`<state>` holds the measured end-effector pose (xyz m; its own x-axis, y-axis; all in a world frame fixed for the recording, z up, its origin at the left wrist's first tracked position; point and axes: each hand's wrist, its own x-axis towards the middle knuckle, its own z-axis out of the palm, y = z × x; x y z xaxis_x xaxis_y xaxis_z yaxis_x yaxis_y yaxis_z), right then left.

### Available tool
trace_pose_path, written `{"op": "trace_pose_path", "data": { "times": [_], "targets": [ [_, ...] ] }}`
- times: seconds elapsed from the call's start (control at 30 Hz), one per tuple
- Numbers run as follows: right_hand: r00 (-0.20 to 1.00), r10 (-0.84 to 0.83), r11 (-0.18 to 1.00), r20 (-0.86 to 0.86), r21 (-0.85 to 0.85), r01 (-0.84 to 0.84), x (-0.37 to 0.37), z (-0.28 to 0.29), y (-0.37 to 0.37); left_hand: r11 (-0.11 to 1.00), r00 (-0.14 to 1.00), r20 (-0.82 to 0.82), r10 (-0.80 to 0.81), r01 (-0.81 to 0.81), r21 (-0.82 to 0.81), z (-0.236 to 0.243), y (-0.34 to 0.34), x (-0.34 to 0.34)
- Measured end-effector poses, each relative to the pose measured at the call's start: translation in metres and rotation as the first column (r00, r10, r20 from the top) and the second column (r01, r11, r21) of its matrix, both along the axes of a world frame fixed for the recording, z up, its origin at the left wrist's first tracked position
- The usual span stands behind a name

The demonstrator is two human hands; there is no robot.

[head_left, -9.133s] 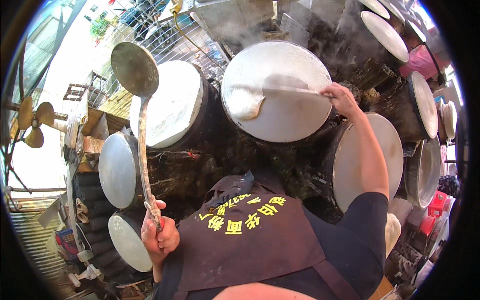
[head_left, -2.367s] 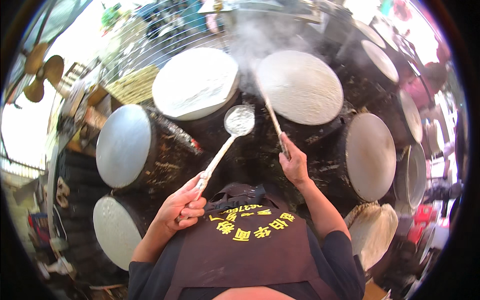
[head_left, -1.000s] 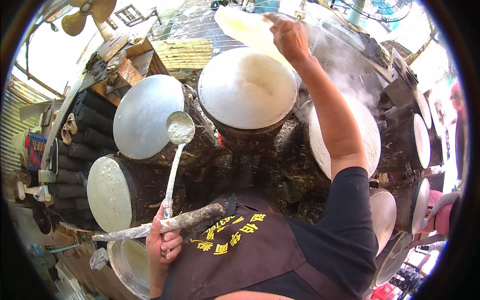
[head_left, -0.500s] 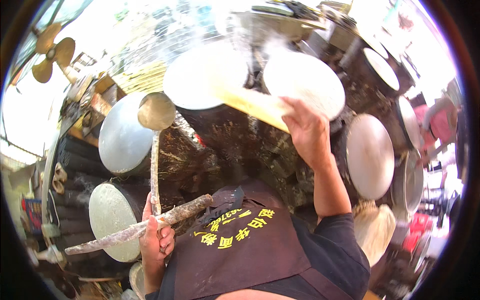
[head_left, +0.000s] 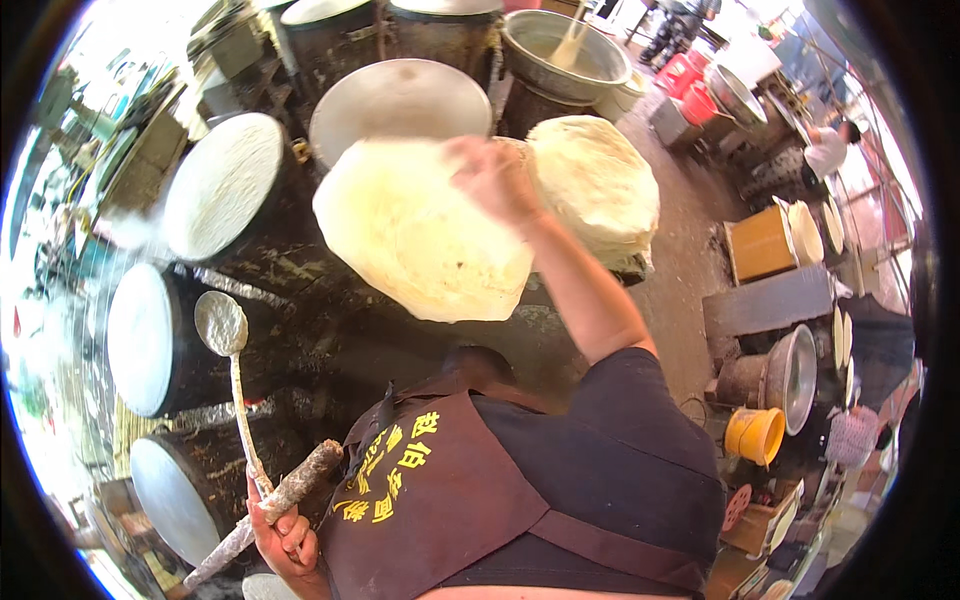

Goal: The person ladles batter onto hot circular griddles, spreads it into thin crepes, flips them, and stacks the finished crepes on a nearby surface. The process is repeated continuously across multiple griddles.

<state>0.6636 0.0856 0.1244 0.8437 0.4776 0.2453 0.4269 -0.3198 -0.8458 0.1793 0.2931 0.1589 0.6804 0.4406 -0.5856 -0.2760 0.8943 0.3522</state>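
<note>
My left hand (head_left: 285,535) is closed round the long handle of a ladle (head_left: 220,325) and a crusted tapered stick (head_left: 300,485) lying crosswise. The ladle's bowl holds some white batter. My right hand (head_left: 495,180), motion-blurred, pinches the edge of a thin, pale, round sheet (head_left: 420,235), which hangs beside a thick stack of similar sheets (head_left: 600,185). Behind the held sheet is a round metal griddle (head_left: 400,100); more griddles on dark drums (head_left: 225,180) stand to the left, one coated white.
A basin with a utensil (head_left: 545,50) is at the top. To the right lie a cardboard box (head_left: 755,250), a grey board (head_left: 770,305), a yellow bucket (head_left: 752,438) and red tubs (head_left: 680,75). A seated person (head_left: 820,150) is at far right.
The view has swung right from the ring of griddles toward the stack. My right hand carried the lifted sheet along; earlier it spread batter with a stick, which now sits in my left hand.
</note>
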Motion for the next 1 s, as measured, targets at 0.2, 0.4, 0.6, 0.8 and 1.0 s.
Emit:
{"op": "trace_pose_path", "data": {
  "times": [0.2, 0.4, 0.6, 0.8, 1.0],
  "targets": [
    [0.838, -0.295, 0.775, -0.459, 0.398, 0.491, 0.123, 0.007, -0.255, 0.995, 0.994, 0.042, -0.099, 0.100, -0.019, -0.003, -0.033, 0.075],
    [0.658, -0.345, 0.603, -0.669, 0.380, 0.702, 0.197, -0.125, -0.434, 0.997, 0.998, 0.032, -0.053, 0.055, -0.053, 0.006, -0.087, 0.145],
    [0.432, -0.592, 0.445, -0.681, 0.171, 0.879, 0.205, -0.258, -0.476, 0.999, 0.999, 0.000, -0.035, 0.035, -0.022, 0.008, -0.123, 0.174],
    [0.363, -0.761, 0.423, -0.537, 0.013, 0.906, 0.195, -0.224, -0.450, 1.000, 0.999, -0.027, 0.023, -0.023, -0.001, 0.009, -0.151, 0.176],
    [0.351, -0.830, 0.435, -0.433, -0.110, 0.894, 0.173, -0.236, -0.445, 0.988, 0.979, -0.137, 0.152, -0.147, 0.043, 0.016, -0.183, 0.153]
  ]
}}
